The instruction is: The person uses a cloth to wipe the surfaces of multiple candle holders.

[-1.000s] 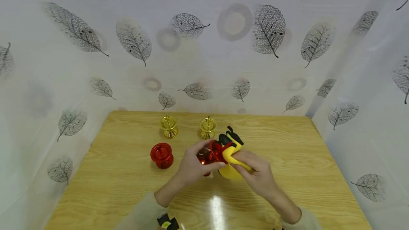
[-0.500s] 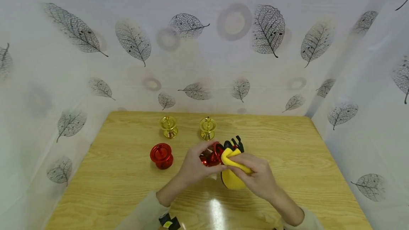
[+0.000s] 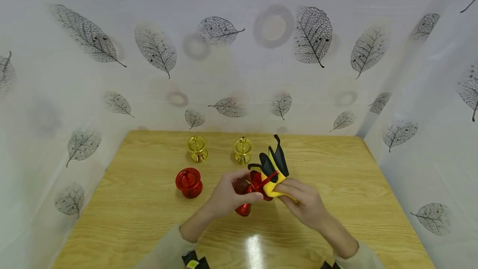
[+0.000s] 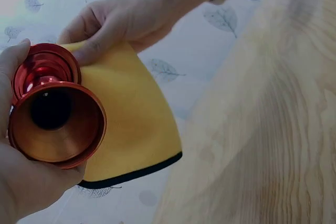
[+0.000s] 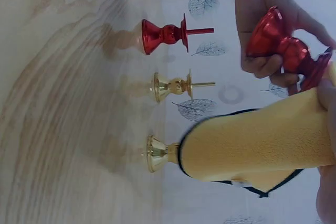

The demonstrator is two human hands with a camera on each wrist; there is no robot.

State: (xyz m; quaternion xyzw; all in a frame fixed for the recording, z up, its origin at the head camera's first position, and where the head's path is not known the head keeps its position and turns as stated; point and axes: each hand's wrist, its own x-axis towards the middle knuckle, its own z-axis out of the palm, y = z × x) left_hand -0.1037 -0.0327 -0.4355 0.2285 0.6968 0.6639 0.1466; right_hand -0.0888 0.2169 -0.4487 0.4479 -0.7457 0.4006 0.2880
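My left hand (image 3: 228, 193) grips a red metallic candlestick (image 3: 243, 209) in the air over the table, tilted, with its spike toward the upper right. In the left wrist view its hollow base (image 4: 58, 142) faces the camera. My right hand (image 3: 304, 202) pinches a folded yellow cloth (image 3: 271, 187) with black edging and a dark inner side. The cloth touches the candlestick around its dish, and the spike sticks out past it. In the right wrist view, the cloth (image 5: 257, 140) hangs away from the fingers, with the held candlestick (image 5: 294, 53) above it.
A second red candlestick (image 3: 189, 182) stands upright on the wooden table (image 3: 123, 219) at the left. Two gold candlesticks, one at the back left (image 3: 197, 148) and one nearer the middle (image 3: 242, 150), stand behind the hands. A leaf-patterned curtain (image 3: 239, 74) encloses the table.
The cloth has swung from hanging below my right hand to standing up above it, its dark side showing. My left hand has tilted the candlestick so its base points lower.
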